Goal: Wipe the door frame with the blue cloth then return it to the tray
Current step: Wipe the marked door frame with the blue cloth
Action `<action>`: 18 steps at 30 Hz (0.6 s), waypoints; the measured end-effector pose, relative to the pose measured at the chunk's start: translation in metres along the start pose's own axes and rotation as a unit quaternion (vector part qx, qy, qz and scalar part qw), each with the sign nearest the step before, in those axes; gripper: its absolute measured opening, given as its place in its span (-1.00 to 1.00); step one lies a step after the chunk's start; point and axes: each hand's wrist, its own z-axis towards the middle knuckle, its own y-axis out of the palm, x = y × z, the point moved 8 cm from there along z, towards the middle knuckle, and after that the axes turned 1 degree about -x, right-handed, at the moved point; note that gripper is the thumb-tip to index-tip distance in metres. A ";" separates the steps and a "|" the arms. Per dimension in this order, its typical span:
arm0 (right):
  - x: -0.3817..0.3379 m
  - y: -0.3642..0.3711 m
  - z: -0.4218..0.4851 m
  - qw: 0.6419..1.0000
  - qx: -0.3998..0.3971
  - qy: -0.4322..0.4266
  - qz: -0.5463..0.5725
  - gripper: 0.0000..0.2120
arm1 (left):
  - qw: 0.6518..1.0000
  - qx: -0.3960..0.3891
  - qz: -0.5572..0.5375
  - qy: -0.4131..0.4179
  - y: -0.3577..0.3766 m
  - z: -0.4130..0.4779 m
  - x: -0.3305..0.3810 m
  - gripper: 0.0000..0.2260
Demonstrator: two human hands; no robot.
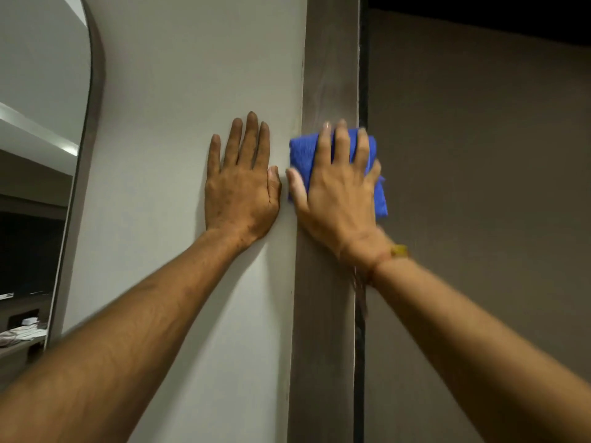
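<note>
A grey-brown door frame (329,75) runs top to bottom through the middle of the head view. My right hand (335,193) presses a folded blue cloth (302,155) flat against the frame at about mid height, fingers spread over it; the hand is slightly blurred. Cloth edges show to the left of my fingers and below my little finger. My left hand (240,190) lies flat and open on the pale wall (192,91) just left of the frame, its thumb close to my right thumb. No tray is in view.
A brown door panel (479,187) fills the right side, with a dark gap (363,91) between it and the frame. At far left a tall rounded mirror (38,155) with a dark rim shows a reflected room and some white cloths low down.
</note>
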 end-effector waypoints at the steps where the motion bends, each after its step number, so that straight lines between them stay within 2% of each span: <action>1: 0.001 -0.005 0.022 1.000 0.001 0.014 0.003 -0.29 | 1.000 -0.002 -0.001 0.000 0.000 0.000 0.000 -0.47; 5: 0.000 -0.007 0.046 0.998 0.023 0.060 0.000 -0.28 | 1.000 -0.002 -0.003 0.008 0.001 -0.004 0.000 -0.47; 10: -0.001 0.007 -0.038 0.998 0.043 0.037 0.001 -0.25 | 1.000 -0.010 0.000 0.009 0.002 -0.008 0.001 -0.46; 15: -0.001 0.027 -0.121 0.997 -0.028 0.057 -0.039 -0.24 | 0.999 -0.019 -0.029 0.019 -0.001 -0.021 0.005 -0.46; 18: -0.002 0.023 -0.140 0.996 -0.063 0.058 -0.019 -0.29 | 0.996 -0.063 -0.068 0.019 -0.002 -0.036 0.009 -0.45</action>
